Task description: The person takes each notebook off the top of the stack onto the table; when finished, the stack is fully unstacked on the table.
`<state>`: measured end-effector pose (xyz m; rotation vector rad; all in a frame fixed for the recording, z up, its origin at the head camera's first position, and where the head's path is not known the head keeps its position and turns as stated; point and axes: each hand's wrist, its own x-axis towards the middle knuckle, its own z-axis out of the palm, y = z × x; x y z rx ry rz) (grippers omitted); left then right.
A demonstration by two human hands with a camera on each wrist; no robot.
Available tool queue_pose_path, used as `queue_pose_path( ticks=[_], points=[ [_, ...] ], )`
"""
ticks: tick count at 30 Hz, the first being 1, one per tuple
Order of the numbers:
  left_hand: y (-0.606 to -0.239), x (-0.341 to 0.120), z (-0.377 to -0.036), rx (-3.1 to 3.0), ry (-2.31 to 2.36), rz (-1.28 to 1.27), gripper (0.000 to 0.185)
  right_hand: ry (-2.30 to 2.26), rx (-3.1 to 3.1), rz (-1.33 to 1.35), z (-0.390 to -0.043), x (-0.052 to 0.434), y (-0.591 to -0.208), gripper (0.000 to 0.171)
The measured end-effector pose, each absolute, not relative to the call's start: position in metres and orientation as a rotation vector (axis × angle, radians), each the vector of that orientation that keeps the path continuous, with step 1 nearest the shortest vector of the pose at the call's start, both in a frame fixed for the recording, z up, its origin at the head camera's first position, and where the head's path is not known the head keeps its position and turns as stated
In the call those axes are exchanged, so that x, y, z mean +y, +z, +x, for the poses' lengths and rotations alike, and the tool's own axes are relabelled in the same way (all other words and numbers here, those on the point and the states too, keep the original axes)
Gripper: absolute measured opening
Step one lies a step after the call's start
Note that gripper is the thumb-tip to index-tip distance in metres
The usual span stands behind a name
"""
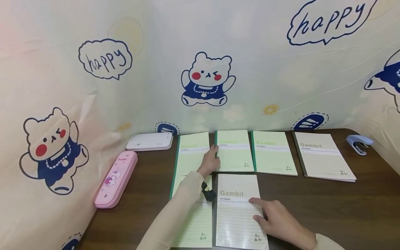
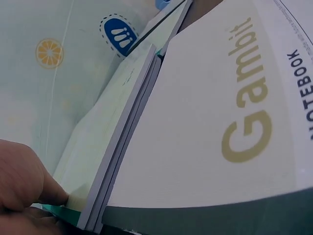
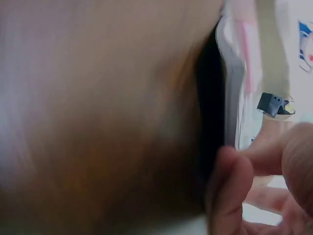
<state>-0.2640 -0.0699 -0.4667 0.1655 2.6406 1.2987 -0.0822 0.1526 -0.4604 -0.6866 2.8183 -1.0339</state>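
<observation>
- Left hand (image 1: 208, 161): lying at centre frame of the head view, its fingers curling at the left edge of the second green notebook (image 1: 235, 151) in the back row. The left wrist view is showing a fingertip (image 2: 51, 193) pressing against that notebook's stacked page edges at lower left.
- Right hand (image 1: 279, 220): sitting at lower centre-right, fingers relaxed and spread, forefinger stretching flat onto the cream Gambit notebook (image 1: 239, 211); nothing is being gripped.
- Cream Gambit notebook: lying flat on the bench (image 1: 328, 208) at lower centre, cover up, just in front of the back row.
- Long green notebook (image 1: 192, 163): running from centre to the bottom edge, left of the cream one, with the left forearm crossing over it.
- Third green notebook (image 1: 273, 152): lying right of centre, just beside the second.
- Cream notebook at right (image 1: 323, 156): lying apart from the green ones, toward the right.
- Blue stapler (image 1: 359, 143): sitting at the bench's far right.
- Pink pencil case (image 1: 117, 178): lying slantwise at left.
- White box (image 1: 150, 141): lying above the pencil case, against the backdrop.
- Cartoon bear backdrop (image 1: 206, 80): hanging behind the bench, filling the upper frame.
</observation>
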Motion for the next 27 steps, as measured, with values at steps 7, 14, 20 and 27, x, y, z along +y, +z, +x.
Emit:
queue_pose_path(
  ticks=[7,14,20,27],
  points=[
    [-0.466,-0.071,-0.263,2.648,1.296,0.146,0.055,-0.862,2.823,-0.771,-0.118,0.150,-0.433,0.033],
    [-0.469,-0.069,-0.265,2.624,1.336,0.147,0.055,-0.762,2.960,-0.452,-0.222,0.150,-0.424,0.042],
    [-0.470,-0.066,-0.263,2.616,1.332,0.158,0.055,-0.680,2.909,-0.259,-0.264,0.138,-0.436,0.057],
    [-0.468,-0.068,-0.264,2.646,1.310,0.151,0.054,-0.701,2.930,-0.210,-0.268,0.126,-0.438,0.070]
  ],
)
